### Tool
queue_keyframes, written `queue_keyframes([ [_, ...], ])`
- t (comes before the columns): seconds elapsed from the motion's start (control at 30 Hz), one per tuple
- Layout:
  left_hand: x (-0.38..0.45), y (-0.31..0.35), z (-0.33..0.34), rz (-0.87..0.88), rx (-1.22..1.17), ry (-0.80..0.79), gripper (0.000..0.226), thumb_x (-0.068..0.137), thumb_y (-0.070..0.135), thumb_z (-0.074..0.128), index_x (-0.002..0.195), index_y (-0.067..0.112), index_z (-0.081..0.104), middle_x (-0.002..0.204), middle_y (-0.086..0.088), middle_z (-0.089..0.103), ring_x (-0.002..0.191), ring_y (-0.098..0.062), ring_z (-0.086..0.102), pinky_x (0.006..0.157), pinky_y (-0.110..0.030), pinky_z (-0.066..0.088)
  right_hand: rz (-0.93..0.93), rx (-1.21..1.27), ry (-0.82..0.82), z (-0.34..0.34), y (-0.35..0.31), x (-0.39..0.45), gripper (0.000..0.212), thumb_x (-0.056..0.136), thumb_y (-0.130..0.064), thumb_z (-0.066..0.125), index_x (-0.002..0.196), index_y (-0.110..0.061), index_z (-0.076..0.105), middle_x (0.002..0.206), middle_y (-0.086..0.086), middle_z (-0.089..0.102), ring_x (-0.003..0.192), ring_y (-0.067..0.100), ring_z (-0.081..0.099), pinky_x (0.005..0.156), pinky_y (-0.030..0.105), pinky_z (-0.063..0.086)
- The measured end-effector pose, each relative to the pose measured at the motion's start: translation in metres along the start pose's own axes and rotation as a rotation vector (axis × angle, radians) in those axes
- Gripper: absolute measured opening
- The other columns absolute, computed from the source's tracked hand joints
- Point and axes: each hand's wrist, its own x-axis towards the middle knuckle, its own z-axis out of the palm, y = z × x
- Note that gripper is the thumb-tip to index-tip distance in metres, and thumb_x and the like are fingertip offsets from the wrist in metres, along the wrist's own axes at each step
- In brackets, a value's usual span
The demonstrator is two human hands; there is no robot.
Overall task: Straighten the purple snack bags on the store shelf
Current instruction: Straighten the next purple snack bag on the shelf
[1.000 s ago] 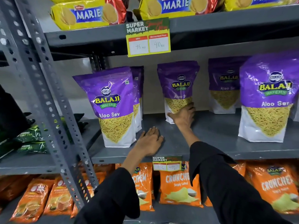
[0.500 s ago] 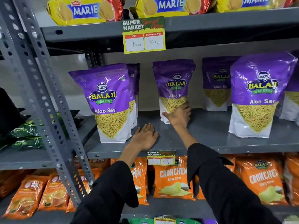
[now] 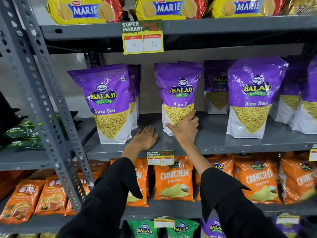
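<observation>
Several purple Balaji Aloo Sev bags stand upright on the grey middle shelf point(image 3: 214, 143). My right hand point(image 3: 186, 128) grips the lower right corner of the middle purple bag point(image 3: 177, 93), which stands nearer the shelf front than the bag behind it point(image 3: 215, 86). My left hand point(image 3: 145, 139) lies flat, palm down, on the shelf between the middle bag and the front left purple bag point(image 3: 108, 103), touching neither. Another front bag point(image 3: 255, 97) stands to the right. More purple bags sit behind the left bag point(image 3: 134, 93) and at the far right point(image 3: 308, 100).
Yellow Marie biscuit packs point(image 3: 169, 8) fill the shelf above, with a price tag point(image 3: 142, 37) hanging from its edge. Orange Crunchem bags point(image 3: 174, 181) line the shelf below. A perforated grey upright point(image 3: 42, 100) stands at left, with green packets point(image 3: 22, 134) beyond it.
The middle purple bag has come forward toward the shelf front in my right hand. My left hand has stayed flat on the shelf.
</observation>
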Motion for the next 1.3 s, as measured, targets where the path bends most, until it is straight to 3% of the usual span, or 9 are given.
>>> queue_keyframes([
  [0.53,-0.002,0.003,0.0,-0.01,0.021,0.008,0.062,0.105,0.041,0.018,0.158,0.009,0.013,0.168,-0.007,0.01,0.156,-0.021,0.008,0.125,-0.045,0.008,-0.027,-0.015,0.005,-0.029,0.004,-0.034,0.133,0.063,-0.063,0.084,0.156,-0.004,0.009,0.145,0.02,0.035,0.133,0.039,0.039,0.104,0.052,0.041],
  [1.3,0.008,-0.008,0.008,0.059,0.114,0.032,0.056,0.103,0.04,0.02,0.148,0.01,0.036,0.163,-0.012,0.026,0.151,-0.029,0.021,0.121,-0.053,0.021,-0.038,-0.051,0.038,-0.03,0.006,-0.04,0.13,0.063,-0.068,0.081,0.156,-0.007,0.012,0.147,0.018,0.036,0.135,0.036,0.039,0.104,0.051,0.043],
])
